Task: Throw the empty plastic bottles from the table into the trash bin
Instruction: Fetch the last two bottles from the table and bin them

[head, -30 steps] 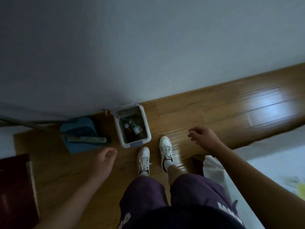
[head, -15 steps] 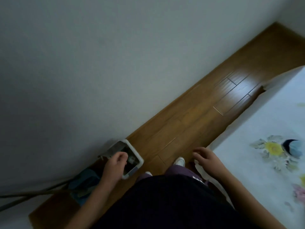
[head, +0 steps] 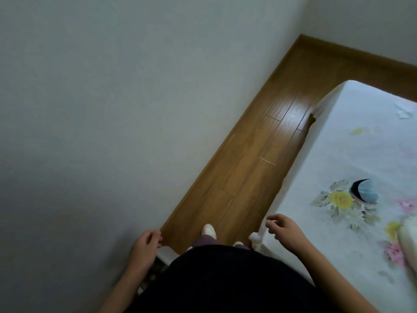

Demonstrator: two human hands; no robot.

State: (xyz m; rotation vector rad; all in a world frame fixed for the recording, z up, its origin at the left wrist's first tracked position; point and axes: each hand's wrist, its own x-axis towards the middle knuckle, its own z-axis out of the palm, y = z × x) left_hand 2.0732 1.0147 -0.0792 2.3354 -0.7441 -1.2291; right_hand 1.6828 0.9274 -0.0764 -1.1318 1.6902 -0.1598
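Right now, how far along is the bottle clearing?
Both hands, left and right, are empty, so nothing is being carried. The trash bin shows only as a sliver by the left hand, contents hidden. The part of the table in view shows no clear bottle, only a blue and black object and a pale shape at the right edge that I cannot identify. Whether any bottles remain cannot be told.
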